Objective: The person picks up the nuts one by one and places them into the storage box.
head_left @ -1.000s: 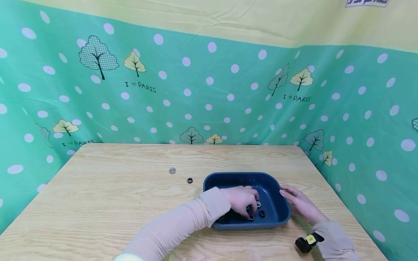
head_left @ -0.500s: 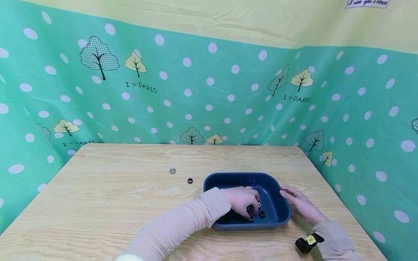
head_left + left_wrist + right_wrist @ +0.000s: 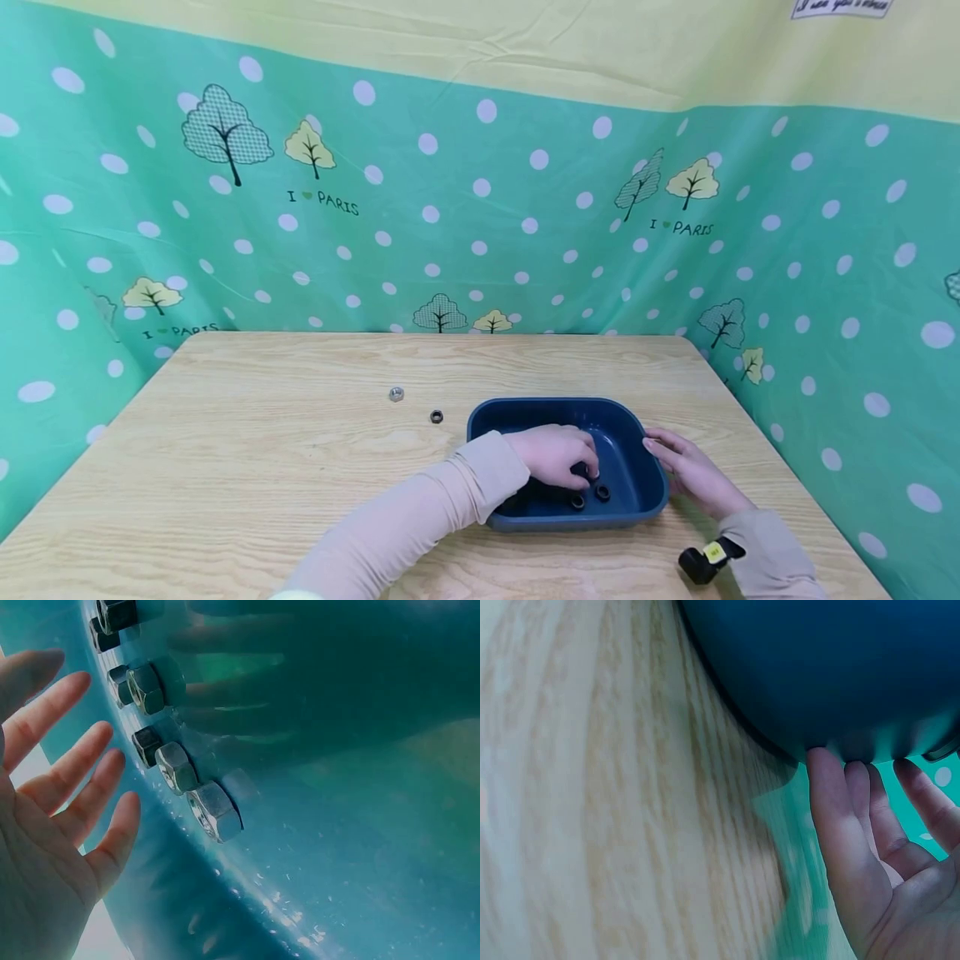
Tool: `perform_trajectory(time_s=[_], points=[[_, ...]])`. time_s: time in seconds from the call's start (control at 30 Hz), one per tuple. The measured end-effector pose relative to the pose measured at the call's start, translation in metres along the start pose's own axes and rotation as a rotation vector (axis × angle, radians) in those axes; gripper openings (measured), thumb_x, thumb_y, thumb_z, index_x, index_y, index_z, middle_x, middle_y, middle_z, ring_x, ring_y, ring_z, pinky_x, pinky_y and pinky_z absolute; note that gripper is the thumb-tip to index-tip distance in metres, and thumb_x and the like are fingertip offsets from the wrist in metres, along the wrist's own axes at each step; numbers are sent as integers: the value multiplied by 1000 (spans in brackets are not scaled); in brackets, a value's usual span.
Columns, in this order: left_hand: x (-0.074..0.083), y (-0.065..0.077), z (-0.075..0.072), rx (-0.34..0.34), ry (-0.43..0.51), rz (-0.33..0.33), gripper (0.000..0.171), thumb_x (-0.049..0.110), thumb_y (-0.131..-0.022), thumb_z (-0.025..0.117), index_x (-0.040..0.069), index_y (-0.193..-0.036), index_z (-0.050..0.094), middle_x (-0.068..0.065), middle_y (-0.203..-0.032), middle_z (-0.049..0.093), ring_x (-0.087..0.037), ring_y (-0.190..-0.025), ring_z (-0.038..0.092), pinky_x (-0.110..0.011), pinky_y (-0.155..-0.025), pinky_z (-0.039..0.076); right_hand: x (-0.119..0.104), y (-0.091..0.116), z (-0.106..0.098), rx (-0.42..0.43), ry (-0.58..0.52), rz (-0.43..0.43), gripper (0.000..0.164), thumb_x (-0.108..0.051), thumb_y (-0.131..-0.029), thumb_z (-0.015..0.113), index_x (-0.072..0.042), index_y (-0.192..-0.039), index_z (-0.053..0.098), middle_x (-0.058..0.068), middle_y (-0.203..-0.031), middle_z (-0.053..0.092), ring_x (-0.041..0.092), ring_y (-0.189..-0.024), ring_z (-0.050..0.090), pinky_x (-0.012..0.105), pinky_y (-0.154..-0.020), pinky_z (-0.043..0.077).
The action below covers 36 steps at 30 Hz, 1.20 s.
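A dark blue plastic tub point(image 3: 626, 458) stands on the table with several hex nuts inside. My left hand point(image 3: 558, 454) reaches down into it, over the nuts. In the left wrist view, that hand's fingers point(image 3: 79, 761) are spread and relaxed, with no nut visible between them. Beside them, against the tub's wall, lies a row of black and silver nuts, including a black nut point(image 3: 148, 746) and a large silver nut point(image 3: 214, 810). Two dark nuts show below the hand, one a black nut point(image 3: 602, 493). My right hand point(image 3: 693, 471) touches the tub's right end with extended fingertips point(image 3: 823, 761).
On the wooden table point(image 3: 262, 433), left of the tub, lie a silver nut point(image 3: 396, 394) and a smaller black nut point(image 3: 437, 417). A green patterned curtain point(image 3: 480, 208) hangs behind and along the sides. A black wrist camera point(image 3: 701, 565) sits on the right sleeve.
My left thumb has drawn back from the near nut, which shows more fully. The fingertips have shifted slightly right, covering the pale ring seen before. The right hand and tub have not moved.
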<state>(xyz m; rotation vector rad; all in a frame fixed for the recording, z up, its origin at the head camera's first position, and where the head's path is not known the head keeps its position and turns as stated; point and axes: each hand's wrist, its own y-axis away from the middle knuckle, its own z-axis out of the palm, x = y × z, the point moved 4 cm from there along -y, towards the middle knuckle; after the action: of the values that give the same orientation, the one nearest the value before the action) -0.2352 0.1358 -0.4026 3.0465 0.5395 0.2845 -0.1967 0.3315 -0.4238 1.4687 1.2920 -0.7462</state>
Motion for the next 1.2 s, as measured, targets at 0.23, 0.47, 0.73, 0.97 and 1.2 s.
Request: perform_trajectory(time_s=[0.23,0.47,0.73,0.97,1.2], points=[[-3,2,-5,6,-23,-64,20,32,-91,62,26,-110,68,8,-118,60,-7,-106,54,-19,-93,43,-1,0,1,2,-13,-5,58,-30,-100,45,8,-140,29,21,-130,49,13,-100,60,40,-79,54],[-11,6,-8,9,88,-140,31,31,-92,61,21,-121,62,4,-116,61,-4,-97,56,-16,-86,46,-2,0,2,-1,3,-1,58,-30,-100,44,9,-140,27,25,-133,46,15,-103,60,41,-79,55],[-20,11,-16,37,287,-216,38,31,-93,60,16,-128,57,1,-120,62,-7,-104,58,-17,-87,47,-1,1,2,5,20,0,59,-31,-101,43,9,-141,26,30,-136,42,19,-106,60,41,-79,55],[-29,12,-23,162,465,-193,39,30,-95,56,14,-131,55,-1,-126,60,-9,-114,56,-20,-95,44,-3,1,2,9,15,9,59,-31,-101,43,9,-141,26,30,-138,39,21,-108,59,42,-80,55],[-35,16,-31,293,598,-214,50,28,-96,55,15,-142,40,-3,-130,57,-12,-120,53,-23,-98,43,-2,1,2,12,13,5,58,-30,-101,43,9,-141,27,30,-138,39,19,-106,60,42,-79,55]])
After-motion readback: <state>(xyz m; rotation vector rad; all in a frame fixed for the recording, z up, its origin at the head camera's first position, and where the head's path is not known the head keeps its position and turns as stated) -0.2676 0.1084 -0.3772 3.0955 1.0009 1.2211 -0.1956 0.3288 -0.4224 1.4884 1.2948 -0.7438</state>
